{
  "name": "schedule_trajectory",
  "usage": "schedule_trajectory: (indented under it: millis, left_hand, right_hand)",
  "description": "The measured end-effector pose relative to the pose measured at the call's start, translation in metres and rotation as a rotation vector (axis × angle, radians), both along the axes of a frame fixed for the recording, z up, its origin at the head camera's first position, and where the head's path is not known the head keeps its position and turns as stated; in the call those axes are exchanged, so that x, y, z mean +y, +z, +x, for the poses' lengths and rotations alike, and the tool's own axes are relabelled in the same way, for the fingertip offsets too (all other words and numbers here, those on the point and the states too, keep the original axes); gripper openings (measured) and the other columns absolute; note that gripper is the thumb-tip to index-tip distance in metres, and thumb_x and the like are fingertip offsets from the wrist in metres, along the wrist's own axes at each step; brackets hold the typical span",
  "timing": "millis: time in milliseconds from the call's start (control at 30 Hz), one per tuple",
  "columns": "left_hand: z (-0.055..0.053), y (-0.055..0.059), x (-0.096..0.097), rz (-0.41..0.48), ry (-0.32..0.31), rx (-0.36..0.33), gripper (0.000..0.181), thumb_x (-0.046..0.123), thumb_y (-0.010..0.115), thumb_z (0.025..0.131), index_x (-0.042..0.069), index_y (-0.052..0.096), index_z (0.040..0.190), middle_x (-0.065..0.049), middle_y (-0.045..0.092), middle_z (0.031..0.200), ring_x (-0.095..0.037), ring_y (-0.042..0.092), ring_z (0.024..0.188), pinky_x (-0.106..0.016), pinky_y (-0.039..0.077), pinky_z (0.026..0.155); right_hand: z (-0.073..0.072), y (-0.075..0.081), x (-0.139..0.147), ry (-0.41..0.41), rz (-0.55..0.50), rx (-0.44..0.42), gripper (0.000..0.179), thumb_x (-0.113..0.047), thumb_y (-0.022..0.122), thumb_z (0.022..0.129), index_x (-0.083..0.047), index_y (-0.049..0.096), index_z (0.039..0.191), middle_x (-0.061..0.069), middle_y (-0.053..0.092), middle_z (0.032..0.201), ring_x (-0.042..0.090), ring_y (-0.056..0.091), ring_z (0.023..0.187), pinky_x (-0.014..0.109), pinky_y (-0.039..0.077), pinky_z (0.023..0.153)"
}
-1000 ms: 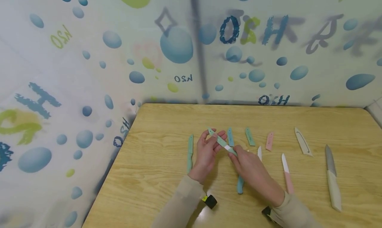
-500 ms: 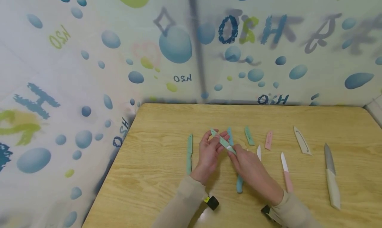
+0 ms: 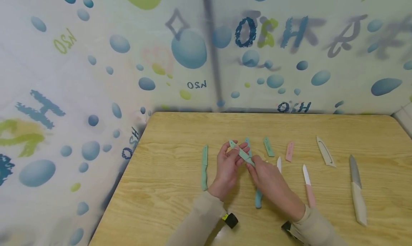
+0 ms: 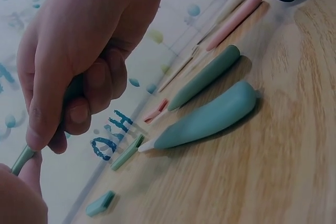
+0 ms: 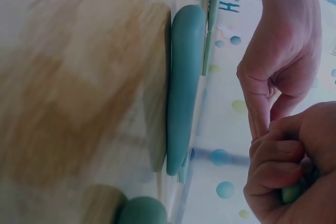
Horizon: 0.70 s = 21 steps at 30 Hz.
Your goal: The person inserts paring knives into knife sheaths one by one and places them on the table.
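Observation:
My left hand (image 3: 226, 169) holds a light green blade sheath (image 3: 243, 154) between thumb and fingers. From the other end my right hand (image 3: 270, 180) grips a green knife (image 3: 250, 161), its handle mostly hidden in the curled fingers. The blade sits inside the sheath, and the handle end meets the sheath's mouth. Below the hands lies a blue knife (image 3: 258, 199), its blade partly covered by the right hand. Beside it in the left wrist view is another green knife (image 4: 207, 77). A sheathed green knife (image 3: 204, 171) lies left of my left hand.
A blue sheath (image 3: 247, 142), a green sheath (image 3: 268, 147), a pink sheath (image 3: 289, 151) and a cream sheath (image 3: 325, 151) lie across the table's back. A bare pink knife (image 3: 310, 196) and a larger cream-handled knife (image 3: 358, 203) lie at the right. A patterned wall covering (image 3: 193, 92) stands behind.
The strip of bare blade between sheath and handle has disappeared as the knife slid into the sheath. My left hand has shifted slightly right and down toward the right hand.

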<state>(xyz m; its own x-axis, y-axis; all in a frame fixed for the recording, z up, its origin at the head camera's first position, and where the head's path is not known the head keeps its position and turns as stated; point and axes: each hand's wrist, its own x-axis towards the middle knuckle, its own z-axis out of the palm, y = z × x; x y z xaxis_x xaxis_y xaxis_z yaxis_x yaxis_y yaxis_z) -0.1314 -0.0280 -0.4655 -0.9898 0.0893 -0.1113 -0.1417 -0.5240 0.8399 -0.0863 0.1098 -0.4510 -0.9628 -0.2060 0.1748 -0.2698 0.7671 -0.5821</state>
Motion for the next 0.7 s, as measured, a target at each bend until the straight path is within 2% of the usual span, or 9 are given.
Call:
schedule_trajectory:
  millis: [267, 467, 567, 700]
  left_hand:
    - [-0.001, -0.001, 0.001, -0.015, -0.006, -0.009, 0.034, 0.005, 0.047, 0.11, -0.007, 0.043, 0.141, -0.031, 0.063, 0.133, -0.03, 0.07, 0.115, -0.038, 0.058, 0.098]
    - [-0.005, 0.002, -0.011, -0.06, -0.077, -0.017, 0.034, 0.004, 0.048, 0.109, -0.01, 0.043, 0.14, -0.032, 0.06, 0.136, -0.029, 0.072, 0.11, -0.033, 0.06, 0.094]
    - [-0.01, 0.004, -0.023, -0.136, -0.115, -0.007, 0.034, 0.005, 0.05, 0.109, -0.012, 0.045, 0.139, -0.027, 0.061, 0.124, -0.03, 0.073, 0.106, -0.03, 0.061, 0.089]
    - [-0.02, 0.009, -0.041, -0.272, -0.16, 0.007, 0.036, 0.005, 0.053, 0.108, -0.012, 0.05, 0.139, -0.01, 0.059, 0.1, -0.027, 0.074, 0.095, -0.031, 0.063, 0.085]
  right_hand:
    - [0.0, 0.003, -0.001, -0.003, 0.003, -0.016, 0.013, -0.012, 0.06, 0.106, -0.004, 0.054, 0.098, -0.003, 0.041, 0.064, 0.012, 0.041, 0.051, 0.025, 0.034, 0.044]
    - [-0.001, 0.007, 0.001, 0.003, 0.026, -0.043, 0.022, -0.026, 0.061, 0.106, -0.004, 0.061, 0.102, -0.003, 0.047, 0.063, 0.014, 0.045, 0.054, 0.028, 0.036, 0.046]
    - [-0.001, 0.008, 0.005, -0.002, 0.016, -0.063, 0.031, -0.037, 0.058, 0.107, -0.007, 0.066, 0.105, -0.005, 0.048, 0.062, 0.012, 0.045, 0.052, 0.028, 0.037, 0.046]
    - [-0.002, 0.009, 0.012, -0.014, -0.01, -0.085, 0.041, -0.046, 0.052, 0.108, -0.008, 0.068, 0.105, -0.006, 0.046, 0.059, 0.01, 0.042, 0.049, 0.027, 0.036, 0.045]
